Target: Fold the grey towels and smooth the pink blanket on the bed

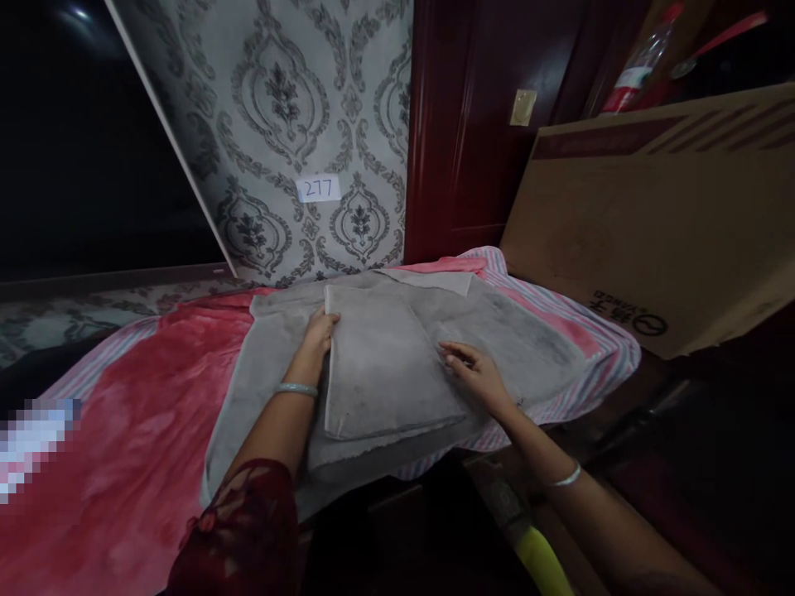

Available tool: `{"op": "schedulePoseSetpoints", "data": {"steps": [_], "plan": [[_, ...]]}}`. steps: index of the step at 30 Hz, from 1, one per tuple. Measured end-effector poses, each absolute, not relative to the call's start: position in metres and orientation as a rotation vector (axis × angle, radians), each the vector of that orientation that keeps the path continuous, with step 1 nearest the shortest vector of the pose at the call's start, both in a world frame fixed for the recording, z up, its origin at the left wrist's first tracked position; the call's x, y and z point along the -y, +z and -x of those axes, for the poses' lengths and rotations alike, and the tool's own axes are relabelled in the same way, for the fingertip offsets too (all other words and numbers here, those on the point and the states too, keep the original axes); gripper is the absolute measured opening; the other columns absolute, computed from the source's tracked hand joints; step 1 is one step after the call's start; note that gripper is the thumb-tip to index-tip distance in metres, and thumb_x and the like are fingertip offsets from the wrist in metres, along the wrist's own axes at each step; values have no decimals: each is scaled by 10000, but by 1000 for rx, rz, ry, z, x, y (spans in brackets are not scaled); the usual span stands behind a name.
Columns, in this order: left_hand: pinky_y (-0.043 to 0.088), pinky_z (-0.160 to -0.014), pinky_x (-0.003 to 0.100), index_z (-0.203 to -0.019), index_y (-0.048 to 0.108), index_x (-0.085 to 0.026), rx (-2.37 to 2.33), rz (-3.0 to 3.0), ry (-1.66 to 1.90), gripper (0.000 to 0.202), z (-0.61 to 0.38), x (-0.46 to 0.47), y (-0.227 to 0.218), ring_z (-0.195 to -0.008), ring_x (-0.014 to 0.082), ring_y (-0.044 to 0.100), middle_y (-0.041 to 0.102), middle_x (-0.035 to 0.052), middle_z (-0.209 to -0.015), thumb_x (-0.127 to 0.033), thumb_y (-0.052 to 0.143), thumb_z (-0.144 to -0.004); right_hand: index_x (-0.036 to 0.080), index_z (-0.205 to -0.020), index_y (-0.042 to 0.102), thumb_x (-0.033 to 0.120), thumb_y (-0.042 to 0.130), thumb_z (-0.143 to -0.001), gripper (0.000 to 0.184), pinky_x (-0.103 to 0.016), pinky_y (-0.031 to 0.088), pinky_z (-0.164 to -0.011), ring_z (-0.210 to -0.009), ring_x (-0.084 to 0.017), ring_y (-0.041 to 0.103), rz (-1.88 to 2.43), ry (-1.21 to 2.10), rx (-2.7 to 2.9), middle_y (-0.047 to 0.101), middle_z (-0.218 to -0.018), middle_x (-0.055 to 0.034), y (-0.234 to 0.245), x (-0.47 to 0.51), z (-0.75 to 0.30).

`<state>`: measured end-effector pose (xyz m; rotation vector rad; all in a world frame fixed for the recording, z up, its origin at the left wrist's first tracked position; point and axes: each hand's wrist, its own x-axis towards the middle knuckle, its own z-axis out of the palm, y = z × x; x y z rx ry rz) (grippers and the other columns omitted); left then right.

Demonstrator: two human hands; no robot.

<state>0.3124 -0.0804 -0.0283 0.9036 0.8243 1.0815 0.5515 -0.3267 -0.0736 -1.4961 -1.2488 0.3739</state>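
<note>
A grey plush cloth (385, 364) is folded into a thick rectangle and lies on more spread grey fabric (527, 339). At its left edge is my left hand (320, 331), closed on the fold with the thumb on top; the fingers beneath are partly hidden. My right hand (475, 374) is at the right edge of the folded cloth, fingers curled and fingertips pinching at that edge. Under the grey fabric lies a red and pink blanket (155, 414) with a striped border (612, 352).
A large dark screen (93, 149) stands at the left. Behind are patterned wallpaper (286, 99) with a paper marked 277 (319, 188) and a dark red door (460, 124). At the right, a cardboard box (652, 215) borders the blanket, with a bottle (639, 70) behind it.
</note>
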Motion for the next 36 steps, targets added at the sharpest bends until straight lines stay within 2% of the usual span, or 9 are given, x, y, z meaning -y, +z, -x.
{"op": "schedulePoseSetpoints", "data": {"steps": [6, 11, 15, 19, 23, 25, 28, 32, 36], "plan": [[617, -717, 376, -1078, 693, -112, -1027, -941, 956, 482, -302, 88, -27, -739, 259, 741, 759, 92, -790, 10, 652, -613, 189, -1172, 704, 367, 593, -791, 435, -411, 522, -916, -950, -232, 677, 1599, 462, 1243, 753, -1034, -71, -99, 324, -558], [607, -683, 340, -1032, 701, -103, -1020, -1012, 888, 444, -285, 115, -28, -748, 258, 736, 767, 105, -843, -28, 698, -594, 150, -1199, 692, 456, 582, -834, 489, -411, 511, -921, -987, -249, 662, 1643, 412, 1262, 734, -1071, -104, -104, 326, -555], [598, -663, 332, -1169, 683, -131, -914, -1106, 799, 614, -263, 146, -39, -792, 285, 739, 777, 90, -900, -66, 768, -565, 165, -1268, 656, 499, 601, -834, 550, -413, 511, -902, -984, -257, 653, 1679, 392, 1316, 719, -1104, -103, -102, 326, -552], [591, -643, 304, -1298, 625, -137, -824, -1082, 786, 745, -249, 167, -52, -786, 278, 742, 779, 85, -927, -51, 763, -572, 195, -1349, 599, 407, 679, -763, 628, -407, 503, -922, -1036, -258, 639, 1685, 418, 1349, 687, -1200, -101, -103, 320, -551], [588, -603, 286, -1358, 592, -200, -805, -999, 776, 751, -247, 166, -58, -711, 234, 735, 776, 46, -874, -46, 708, -632, 182, -1401, 555, 367, 661, -771, 664, -387, 518, -863, -942, -232, 645, 1732, 463, 1338, 701, -1096, -80, -106, 317, -554], [573, -564, 282, -1424, 536, -223, -797, -983, 759, 826, -245, 165, -57, -625, 219, 715, 772, 39, -840, -23, 712, -641, 185, -1396, 558, 355, 651, -783, 643, -395, 519, -870, -949, -233, 641, 1738, 434, 1373, 697, -1108, -81, -105, 318, -555], [530, -483, 279, -1541, 366, -261, -834, -1044, 704, 1009, -239, 168, -54, -492, 206, 663, 764, 35, -791, -23, 758, -643, 193, -1377, 576, 352, 633, -817, 585, -454, 488, -967, -1073, -267, 615, 1722, 273, 1488, 668, -1211, -114, -94, 319, -551], [504, -445, 286, -1600, 159, -288, -850, -1080, 643, 1153, -230, 184, -54, -476, 232, 657, 743, 21, -701, -79, 804, -666, 202, -1392, 574, 421, 564, -925, 516, -494, 354, -1125, -1308, -284, 490, 1527, 80, 1847, 552, -1421, -151, -62, 311, -523], [504, -454, 287, -1603, 139, -270, -830, -1098, 626, 1135, -218, 196, -56, -472, 237, 659, 724, 10, -638, -117, 807, -698, 241, -1511, 439, 507, 501, -978, 599, -538, 223, -1185, -1474, -288, 291, 1336, 160, 2270, 379, -1585, -134, -44, 296, -477]]}}
